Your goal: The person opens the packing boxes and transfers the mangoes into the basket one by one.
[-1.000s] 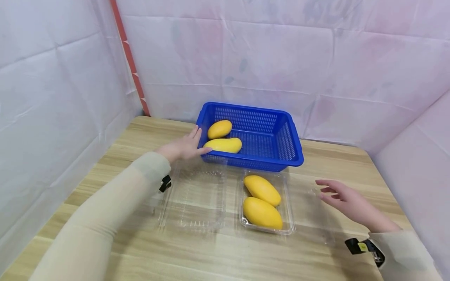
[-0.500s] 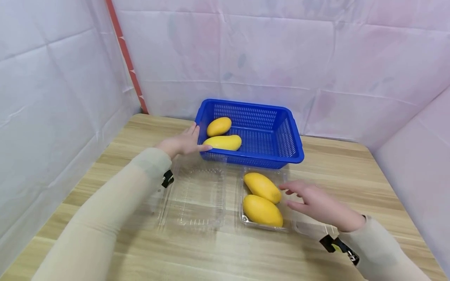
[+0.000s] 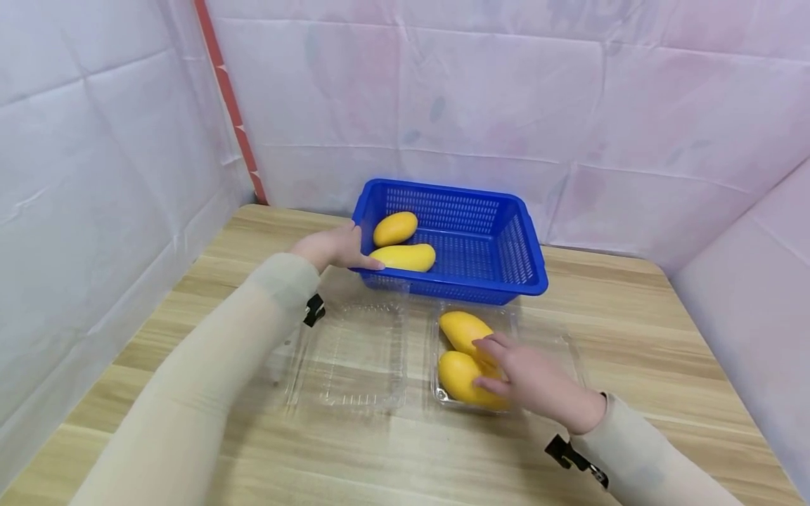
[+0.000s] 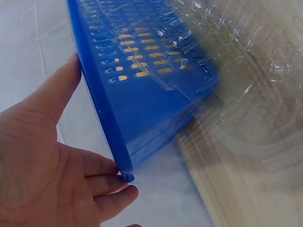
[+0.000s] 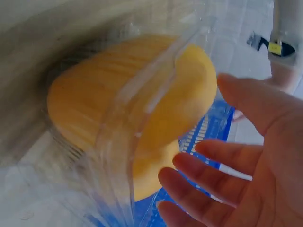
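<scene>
My left hand (image 3: 329, 249) grips the near left corner of a blue plastic basket (image 3: 462, 282), its thumb along the front rim. Seen from the left wrist, the fingers bend at the corner of the rim. Inside the basket, at its left end, lie two yellow mangoes, the front mango (image 3: 408, 258) and the back mango (image 3: 395, 229). Over a clear plastic box (image 3: 435, 379) hovers my right hand (image 3: 534, 376), fingers spread and slightly bent. It partly covers the near mango (image 3: 455, 374) and overlaps the far mango (image 3: 464, 329) in that box. The right wrist view shows the fingertips apart from the mangoes.
A second clear box (image 3: 363, 355) stands open to the left, its lid partly hidden under the left arm. The filled box's see-through lid (image 3: 566, 344) spreads right, behind the right hand. White sheeting (image 3: 481, 98) walls the wooden table (image 3: 354, 464).
My right hand has moved left from beside the filled box to above its mangoes. My left hand's fingers have bent more at the basket's corner.
</scene>
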A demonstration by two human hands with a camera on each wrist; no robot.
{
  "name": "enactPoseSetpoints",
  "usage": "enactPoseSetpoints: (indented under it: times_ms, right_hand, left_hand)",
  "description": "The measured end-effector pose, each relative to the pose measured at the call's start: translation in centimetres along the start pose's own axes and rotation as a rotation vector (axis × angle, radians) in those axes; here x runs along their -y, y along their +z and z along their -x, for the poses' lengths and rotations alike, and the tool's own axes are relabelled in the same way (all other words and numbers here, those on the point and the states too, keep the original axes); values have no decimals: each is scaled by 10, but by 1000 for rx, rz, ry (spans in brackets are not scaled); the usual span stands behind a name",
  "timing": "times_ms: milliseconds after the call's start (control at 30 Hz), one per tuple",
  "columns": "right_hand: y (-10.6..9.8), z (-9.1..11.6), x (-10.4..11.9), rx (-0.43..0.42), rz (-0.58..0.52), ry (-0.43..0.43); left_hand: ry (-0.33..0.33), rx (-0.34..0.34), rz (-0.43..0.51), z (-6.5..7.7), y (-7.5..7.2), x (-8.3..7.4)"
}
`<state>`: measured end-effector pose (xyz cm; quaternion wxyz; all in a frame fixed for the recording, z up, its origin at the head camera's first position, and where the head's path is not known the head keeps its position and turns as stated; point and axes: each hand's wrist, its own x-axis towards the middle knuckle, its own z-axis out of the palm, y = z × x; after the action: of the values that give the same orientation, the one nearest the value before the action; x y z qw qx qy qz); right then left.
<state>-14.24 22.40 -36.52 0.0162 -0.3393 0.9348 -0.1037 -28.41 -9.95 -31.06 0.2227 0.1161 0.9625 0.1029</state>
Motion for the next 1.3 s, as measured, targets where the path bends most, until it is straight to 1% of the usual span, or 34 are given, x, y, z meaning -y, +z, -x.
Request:
enactPoseSetpoints:
  times_ms: [133,233,333,400,467,567,733,933,1133,1300]
  right_hand:
    - [-2,-7,-11,-25,-60,83]
    - [-5,-10,-16,-9,-77,105]
    - [-8,-9,-15,17,-65,73]
    - [-8,-8,-10,22,-50,34]
    - [-6,-7,-3,25,-24,-5]
    - [0,-6,7,14,-10,-28]
    - [8,-6,17,-8,25,-9]
    - [17,-5,21,-42,60,13]
    - [20,-5,21,-25,72,48]
    - [18,-6,22,-5,43,41]
  left_hand:
    - [-8,2,-12,0,-1,-1]
    - [-13,2,-29,2,-3,-3]
    - [-16,13,-53,3,-5,-6]
    - [-22,21,-73,3,-6,-8]
    - [-33,30,-87,3,-8,-9]
    - [-50,41,-96,3,-10,-10]
    - [-54,49,-91,3,-10,-11]
    - [-62,56,-104,6,-11,-11]
    - [-59,56,-102,5,-10,-11]
    - [-53,50,-81,4,-9,-10]
